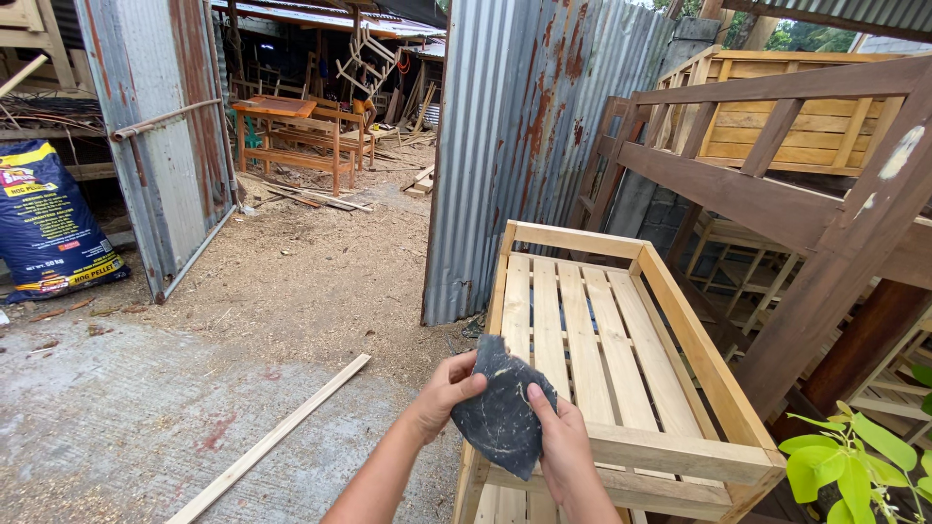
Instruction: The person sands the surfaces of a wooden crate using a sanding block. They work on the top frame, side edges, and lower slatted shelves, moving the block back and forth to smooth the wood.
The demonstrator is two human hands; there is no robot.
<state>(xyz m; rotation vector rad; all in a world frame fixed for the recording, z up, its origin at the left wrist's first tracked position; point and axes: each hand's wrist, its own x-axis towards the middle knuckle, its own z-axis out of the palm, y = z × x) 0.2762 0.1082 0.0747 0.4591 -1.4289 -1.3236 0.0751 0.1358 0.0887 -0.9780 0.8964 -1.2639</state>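
Both my hands hold a dark, worn, crumpled sheet [502, 408], like used sandpaper. My left hand [445, 390] pinches its upper left edge. My right hand [562, 448] grips its lower right side. The sheet hangs just in front of the near left corner of a pale slatted wooden frame [680, 456], which stands on its legs in front of me with several lengthwise slats and a raised rim.
A rusty corrugated metal sheet [529, 126] stands behind the frame. Darker wooden furniture frames [777, 194] are stacked at right. A long thin wooden strip [272, 442] lies on the concrete floor. A blue sack [44, 228] leans at left. Green leaves [845, 466] show at bottom right.
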